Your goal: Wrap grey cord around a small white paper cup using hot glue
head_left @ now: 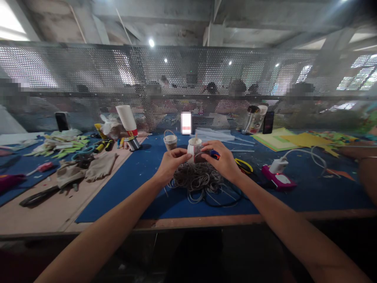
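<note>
Between my two hands, above a heap of grey cord, is a small white paper cup (191, 149) with a thin stick-like piece rising from its mouth. My left hand (173, 160) pinches the cup's left side between thumb and fingers. On the other side, my right hand (219, 156) grips the cup's right part, where a dark, red-edged patch shows. Below them the tangled grey cord (198, 179) lies on the blue mat (123, 196). Just behind my left hand stands another paper cup (170, 142) wrapped in cord, with a looped handle.
Stacked paper cups (126, 118) lean at back left, near gloves (101, 167) and scissors (84, 153). A purple power strip (278, 179) with a white charger (278, 166) sits right; yellow paper (303, 140) lies beyond. A perforated metal screen (176, 70) stands behind; a person's arm (368, 165) shows far right.
</note>
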The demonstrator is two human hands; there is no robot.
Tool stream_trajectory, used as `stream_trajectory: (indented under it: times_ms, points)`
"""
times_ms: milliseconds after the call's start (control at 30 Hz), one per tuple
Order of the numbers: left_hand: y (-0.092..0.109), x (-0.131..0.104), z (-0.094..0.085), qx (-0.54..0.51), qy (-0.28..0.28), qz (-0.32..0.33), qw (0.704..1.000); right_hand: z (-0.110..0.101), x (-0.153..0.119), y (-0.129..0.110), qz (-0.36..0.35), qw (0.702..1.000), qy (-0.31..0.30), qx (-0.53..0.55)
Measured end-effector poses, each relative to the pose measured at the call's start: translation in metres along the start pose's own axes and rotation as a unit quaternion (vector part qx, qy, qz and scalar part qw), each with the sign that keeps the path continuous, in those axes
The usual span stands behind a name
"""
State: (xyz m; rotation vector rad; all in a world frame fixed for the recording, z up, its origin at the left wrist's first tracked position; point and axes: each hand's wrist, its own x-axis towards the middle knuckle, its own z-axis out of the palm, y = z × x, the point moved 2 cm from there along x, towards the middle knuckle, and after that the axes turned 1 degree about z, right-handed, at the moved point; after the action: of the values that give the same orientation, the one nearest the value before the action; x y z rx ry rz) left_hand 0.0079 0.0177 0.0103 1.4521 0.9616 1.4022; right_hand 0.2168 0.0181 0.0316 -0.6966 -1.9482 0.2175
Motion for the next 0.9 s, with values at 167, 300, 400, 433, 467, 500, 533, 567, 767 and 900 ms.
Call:
stream_trajectory:
  times_ms: [167, 300, 400, 433, 467, 500, 533, 567, 767, 900]
  points:
    - [0.004, -0.002, 0.002, 0.018, -0.003, 0.004, 1.000, 0.000, -0.001, 0.001, 0.011, 1.000, 0.004, -0.005]
    - [0.004, -0.003, 0.002, 0.037, -0.005, 0.011, 0.999, 0.000, 0.000, -0.001, 0.009, 1.000, 0.001, 0.003]
    - [0.005, -0.004, 0.004, 0.047, -0.003, 0.016, 0.999, -0.001, 0.000, -0.003, 0.003, 1.000, 0.004, 0.016]
    - [0.005, -0.004, 0.004, 0.049, -0.004, 0.018, 0.999, 0.000, 0.001, -0.003, 0.003, 1.000, 0.006, 0.022]
    - [0.006, -0.004, 0.005, 0.051, -0.006, 0.019, 0.998, 0.000, 0.001, -0.004, 0.003, 1.000, 0.007, 0.029]
    - [0.007, -0.005, 0.006, 0.054, -0.008, 0.020, 0.998, 0.000, 0.001, -0.004, 0.002, 0.999, 0.007, 0.035]
    - [0.008, -0.005, 0.007, 0.057, -0.011, 0.019, 0.998, 0.000, 0.000, -0.003, 0.002, 0.999, 0.008, 0.039]
    - [0.009, -0.006, 0.008, 0.060, -0.014, 0.019, 0.998, 0.000, 0.000, -0.003, 0.000, 0.999, 0.010, 0.043]
    - [0.012, -0.008, 0.012, 0.065, -0.033, 0.018, 0.997, 0.000, -0.002, -0.003, -0.006, 0.999, 0.026, 0.039]
    - [0.011, -0.009, 0.014, 0.057, -0.038, 0.016, 0.997, 0.001, -0.002, -0.003, 0.002, 0.999, 0.024, 0.028]
